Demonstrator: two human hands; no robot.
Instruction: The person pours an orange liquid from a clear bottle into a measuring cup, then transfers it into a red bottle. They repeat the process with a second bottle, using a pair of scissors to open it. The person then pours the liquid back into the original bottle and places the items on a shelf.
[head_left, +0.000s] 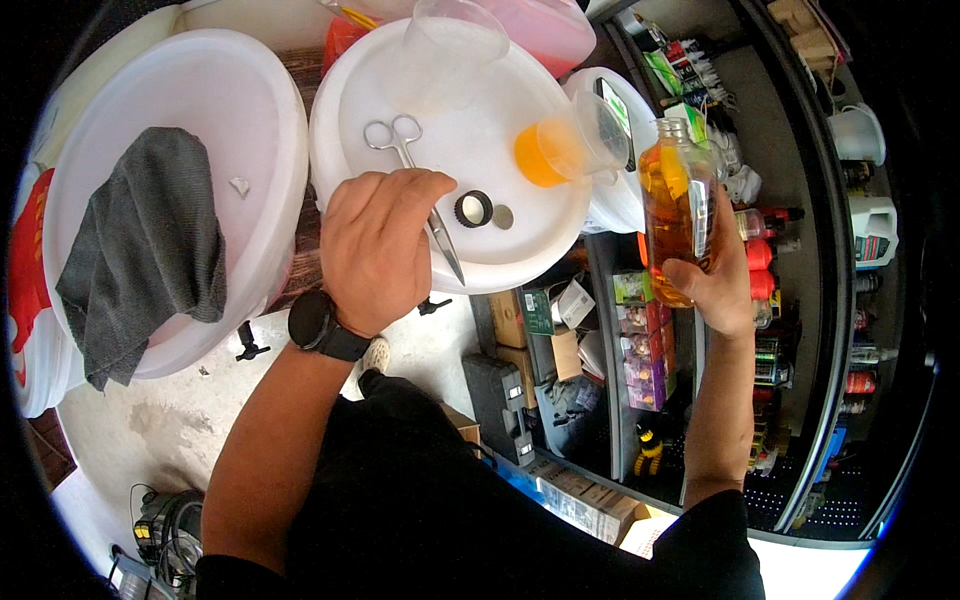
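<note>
My left hand (382, 247), with a dark watch on its wrist, is over the white drum lid (450, 281). Its curled fingers overlap the middle of metal scissors (448, 247); whether they grip anything is hidden. To the right of that hand a black screw cap (473, 209) lies beside a small round disc (502, 217). A clear plastic cup of orange liquid (541, 154) stands on the lid's right part, and a larger clear cup (454, 37) at its far edge. My right hand (716, 277) holds an uncapped clear bottle of amber liquid (664, 225), right of the lid.
A grey cloth (150, 247) hangs over the rim of another white drum (289, 150) on the left, near a small clear fragment (240, 187). Beyond the cup lies a phone (615, 112). Shelves of bottles and boxes (641, 345) line the right side. Black taps (250, 343) jut out below the drums.
</note>
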